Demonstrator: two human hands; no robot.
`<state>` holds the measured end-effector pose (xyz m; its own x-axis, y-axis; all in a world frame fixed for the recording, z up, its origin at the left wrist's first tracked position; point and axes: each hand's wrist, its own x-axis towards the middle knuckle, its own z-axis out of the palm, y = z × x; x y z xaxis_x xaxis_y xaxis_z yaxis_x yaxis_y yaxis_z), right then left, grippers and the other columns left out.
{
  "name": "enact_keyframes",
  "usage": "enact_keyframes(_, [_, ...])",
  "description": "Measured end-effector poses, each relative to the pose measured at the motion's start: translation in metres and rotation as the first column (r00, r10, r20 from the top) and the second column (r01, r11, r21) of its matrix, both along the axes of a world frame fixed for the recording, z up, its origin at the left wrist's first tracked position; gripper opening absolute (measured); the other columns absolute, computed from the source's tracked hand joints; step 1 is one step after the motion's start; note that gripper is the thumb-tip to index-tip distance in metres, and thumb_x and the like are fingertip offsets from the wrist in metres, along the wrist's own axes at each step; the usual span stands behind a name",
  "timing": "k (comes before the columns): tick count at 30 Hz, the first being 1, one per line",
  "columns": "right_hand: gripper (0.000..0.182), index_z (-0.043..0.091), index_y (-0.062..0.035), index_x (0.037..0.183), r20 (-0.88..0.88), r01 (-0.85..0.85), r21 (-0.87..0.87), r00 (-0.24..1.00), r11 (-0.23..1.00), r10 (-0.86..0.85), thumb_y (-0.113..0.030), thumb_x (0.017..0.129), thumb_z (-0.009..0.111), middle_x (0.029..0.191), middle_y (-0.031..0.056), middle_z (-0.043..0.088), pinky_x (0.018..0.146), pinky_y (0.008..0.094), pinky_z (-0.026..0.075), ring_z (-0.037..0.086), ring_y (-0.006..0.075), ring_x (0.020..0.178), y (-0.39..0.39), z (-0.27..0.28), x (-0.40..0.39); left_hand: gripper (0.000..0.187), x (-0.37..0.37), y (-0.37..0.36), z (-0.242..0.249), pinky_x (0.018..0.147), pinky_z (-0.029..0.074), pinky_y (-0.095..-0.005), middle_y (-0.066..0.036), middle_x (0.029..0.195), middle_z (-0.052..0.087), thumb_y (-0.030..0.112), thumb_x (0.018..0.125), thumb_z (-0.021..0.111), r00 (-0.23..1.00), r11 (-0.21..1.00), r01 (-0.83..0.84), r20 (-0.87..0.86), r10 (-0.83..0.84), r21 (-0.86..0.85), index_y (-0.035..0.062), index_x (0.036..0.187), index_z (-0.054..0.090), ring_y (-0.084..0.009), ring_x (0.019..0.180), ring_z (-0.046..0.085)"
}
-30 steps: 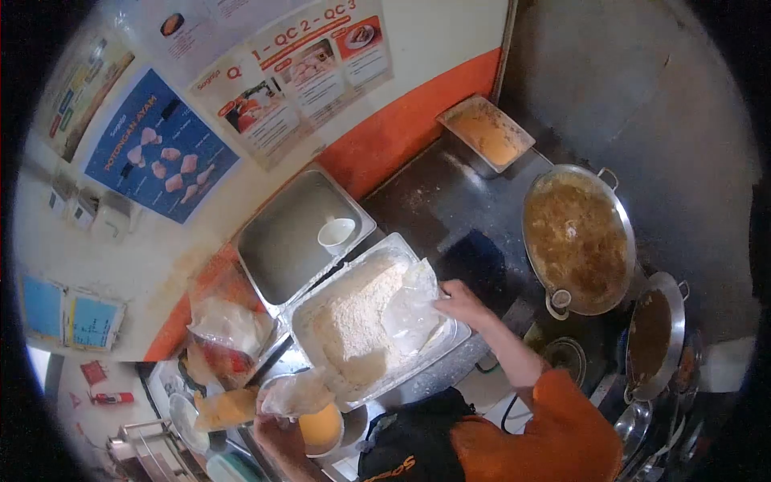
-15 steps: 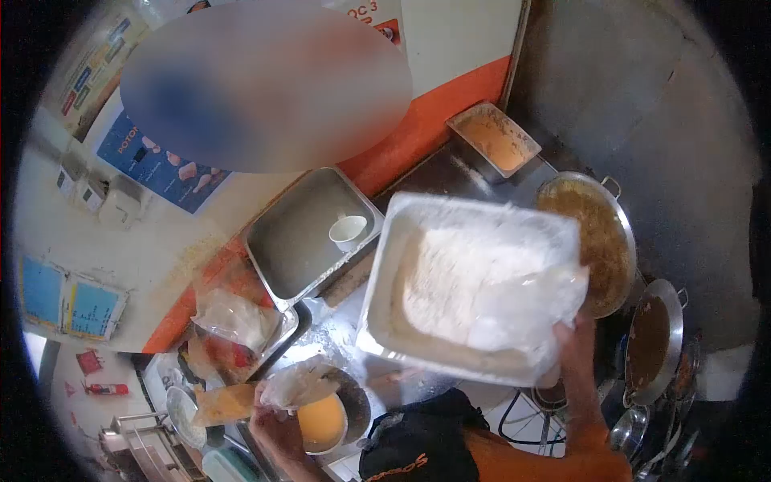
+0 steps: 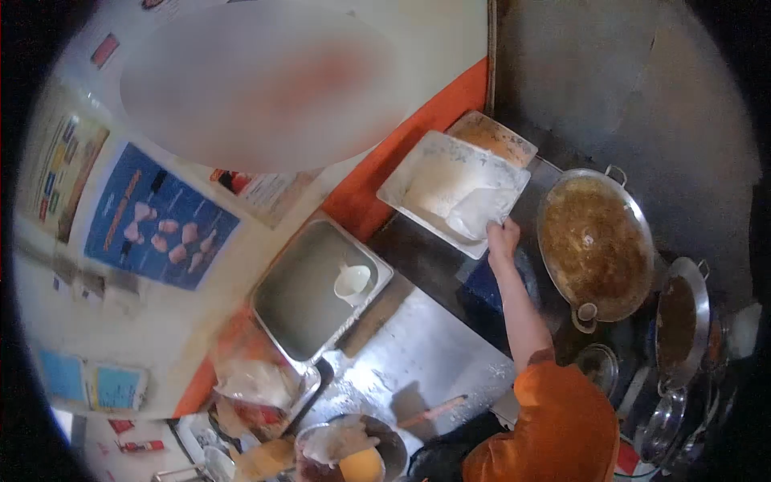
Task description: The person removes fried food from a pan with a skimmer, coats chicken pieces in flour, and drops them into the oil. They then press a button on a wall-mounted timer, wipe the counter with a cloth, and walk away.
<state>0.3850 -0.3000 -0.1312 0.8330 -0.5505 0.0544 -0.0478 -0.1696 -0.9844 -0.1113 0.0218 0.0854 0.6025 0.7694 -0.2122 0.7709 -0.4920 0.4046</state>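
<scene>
My right hand [image 3: 503, 238] reaches far forward, its fingers wrapped round the near right edge of a white-dusted metal tray [image 3: 404, 197]. White flour [image 3: 438, 183] covers the tray's middle, and a clear plastic bag [image 3: 482, 213] lies in it right beside my fingers. The tray's far corner overlaps a second, orange-brown tray [image 3: 518, 153] by the wall. My left hand does not show. Low in the view, a crumpled, pale plastic bag [image 3: 341, 440] lies over a bowl, partly covering something round and orange-yellow [image 3: 361, 466].
Right of my arm stands a wide pan of brown, bubbly liquid [image 3: 594, 241], with another brown-filled pan [image 3: 679, 321] beyond. A deep steel container [image 3: 293, 301] holds a white cup [image 3: 352, 283]. A pinkish stick-like item [image 3: 434, 411] lies on the steel counter [image 3: 418, 337].
The flour tray has moved away from me, toward the wall and the orange-brown tray, with my right hand still on its edge. My left hand has left the view. The camera has turned.
</scene>
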Motion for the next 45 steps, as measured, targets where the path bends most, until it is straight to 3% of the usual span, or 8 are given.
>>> enact_keyframes(16, [0.044,0.06,0.0011,0.114,-0.079,-0.076,0.52,0.988,0.851,0.136,-0.033,0.086,0.066,0.107,0.0162,0.065,0.084,0.0393,0.049,0.061,0.0274,0.095,-0.002,-0.152,0.029,0.037,0.103,-0.027,-0.034,0.09,0.046,-0.0363,-0.011,0.11,0.062,0.015,0.084,0.061,0.792,0.723,-0.29,0.266,0.549,-0.627,0.0006,0.118,0.055,-0.0246,0.1,0.059])
enact_keyframes(20, [0.084,0.037,-0.008,0.14,-0.479,-0.239,-0.612,0.87,0.754,-0.113,-0.063,0.082,0.06,0.136,0.0306,0.043,0.106,0.053,0.029,0.038,0.0454,0.129,-0.025,-0.152,-0.079,0.035,0.112,-0.028,-0.037,0.09,0.045,-0.0367,-0.011,0.109,0.062,0.016,0.085,0.06,0.778,0.71,-0.313,0.259,0.573,-0.631,0.0009,0.116,0.055,-0.0244,0.099,0.059])
enact_keyframes(22, [0.116,-0.005,-0.0159,0.152,-0.81,-0.515,-0.486,0.569,0.706,-0.142,-0.072,0.075,0.06,0.148,0.0418,0.006,0.108,0.068,0.011,0.007,0.0541,0.14,-0.024,-0.174,-0.121,0.033,0.116,-0.03,-0.041,0.09,0.045,-0.0369,-0.011,0.109,0.062,0.016,0.086,0.059,0.778,0.7,-0.318,0.245,0.578,-0.64,0.001,0.115,0.055,-0.0243,0.099,0.059])
enact_keyframes(27, [0.085,0.013,-0.0056,0.152,-0.512,-0.359,-0.786,0.834,0.503,-0.206,-0.038,0.087,0.058,0.15,0.0359,0.013,0.111,0.0613,0.017,0.017,0.0503,0.14,-0.036,-0.228,-0.12,0.03,0.126,-0.034,-0.041,0.09,0.045,-0.0373,-0.01,0.108,0.062,0.017,0.087,0.058,0.777,0.678,-0.316,0.229,0.586,-0.664,0.0012,0.113,0.055,-0.0239,0.099,0.058])
enact_keyframes(32, [0.064,0.036,0.0021,0.142,-0.142,0.144,-0.545,0.955,0.826,-0.26,-0.012,0.082,0.055,0.142,0.0303,0.038,0.111,0.0444,0.03,0.038,0.0424,0.132,-0.054,-0.244,-0.022,0.027,0.118,-0.034,-0.04,0.091,0.045,-0.0378,-0.01,0.107,0.061,0.017,0.089,0.056,0.753,0.667,-0.327,0.242,0.612,-0.669,0.0015,0.111,0.055,-0.0236,0.098,0.058])
enact_keyframes(38, [0.049,0.053,-0.0032,0.131,-0.184,-0.386,-0.677,0.913,0.627,0.363,-0.008,0.082,0.054,0.13,0.0213,0.056,0.105,0.0427,0.038,0.051,0.0363,0.123,0.003,-0.245,-0.069,0.024,0.117,-0.038,-0.044,0.091,0.044,-0.0383,-0.009,0.106,0.061,0.018,0.091,0.055,0.724,0.616,-0.343,0.219,0.655,-0.709,0.0019,0.109,0.055,-0.0233,0.098,0.057])
enact_keyframes(43, [0.031,0.065,-0.0087,0.113,-0.364,-0.789,0.238,0.468,0.567,0.805,-0.003,0.084,0.055,0.093,0.0127,0.069,0.084,0.0347,0.05,0.067,0.0206,0.085,0.034,-0.221,-0.108,0.022,0.118,-0.04,-0.044,0.091,0.044,-0.0386,-0.009,0.105,0.061,0.019,0.093,0.053,0.68,0.575,-0.347,0.223,0.699,-0.741,0.0019,0.107,0.055,-0.0229,0.098,0.057])
enact_keyframes(45, [0.031,0.065,-0.0061,0.11,-0.089,-0.622,-0.13,0.783,0.772,0.616,0.004,0.084,0.052,0.092,0.0111,0.069,0.079,0.034,0.05,0.066,0.0205,0.082,0.073,-0.182,-0.075,0.022,0.118,-0.041,-0.048,0.091,0.045,-0.0383,-0.009,0.105,0.061,0.018,0.093,0.053,0.695,0.592,-0.311,0.247,0.675,-0.744,0.0015,0.107,0.055,-0.0227,0.098,0.057])
